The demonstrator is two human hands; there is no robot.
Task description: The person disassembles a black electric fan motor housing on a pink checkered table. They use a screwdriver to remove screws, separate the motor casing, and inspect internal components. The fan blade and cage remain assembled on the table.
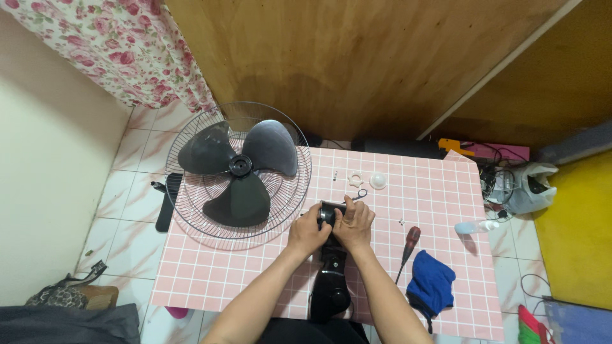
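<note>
Fan motor housing (pixel 331 213), black, being gripped at its top end by both hands over the pink checked table (pixel 223 274).

Left hand (pixel 307 232) and right hand (pixel 354 224) are closing around it from either side, its stand running down beneath them. Just beyond the grip, small scissors (pixel 361 194), white nuts and a loose screw are lying; a slipping hand could be knocking them off. Left of the grip, the bladed grille (pixel 237 171) is overhanging the edge and might tip.

A wire fan guard (pixel 191 210) with a three-bladed black fan blade (pixel 239 169) lies at the pink checked table's (pixel 217 274) left edge. A screwdriver (pixel 408 245) lies beside a blue cloth (pixel 432 283). A flowered curtain (pixel 127 44) hangs behind.
</note>
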